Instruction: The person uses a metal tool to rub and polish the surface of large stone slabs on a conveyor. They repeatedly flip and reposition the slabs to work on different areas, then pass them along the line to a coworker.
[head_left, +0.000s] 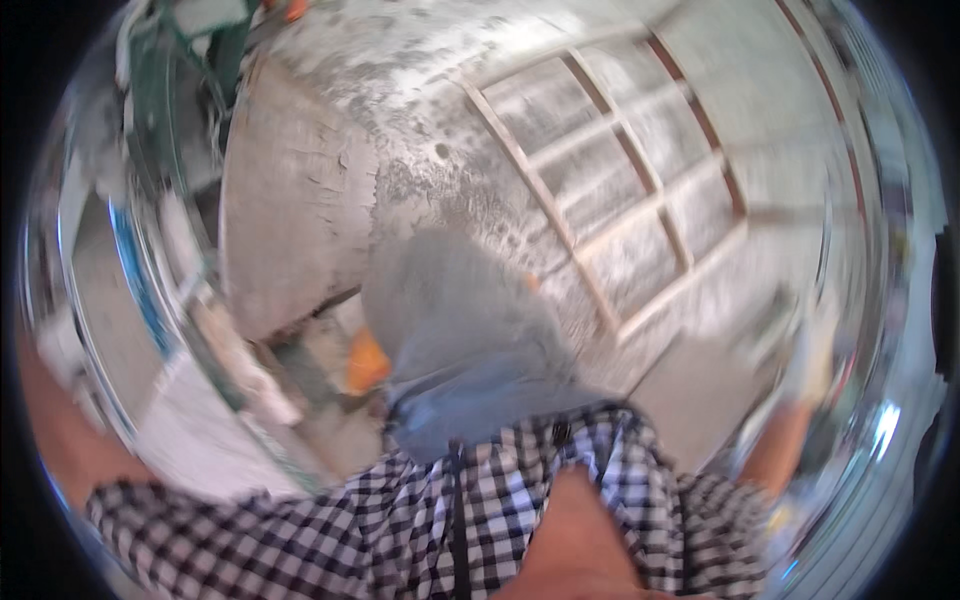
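The picture is badly blurred by motion. My left forearm stretches out to the far left rim, where my left hand (pixel 58 348) shows only as a pale smear; what it holds cannot be made out. My right forearm reaches out to the right, and my right hand (pixel 815 358) is also a whitish blur, perhaps gloved, its fingers unreadable. My black-and-white checked shirt (pixel 420 520) fills the lower middle. Straight ahead a patch of wet grey mortar (pixel 450 310) lies on a rough plastered wall (pixel 400 120).
A wooden frame of crossed laths (pixel 620 200) leans on the wall at the right. An orange object (pixel 365 365) sits low beside the mortar. Green scaffold-like bars (pixel 170 90) stand at the upper left, with pale boards (pixel 230 360) below them.
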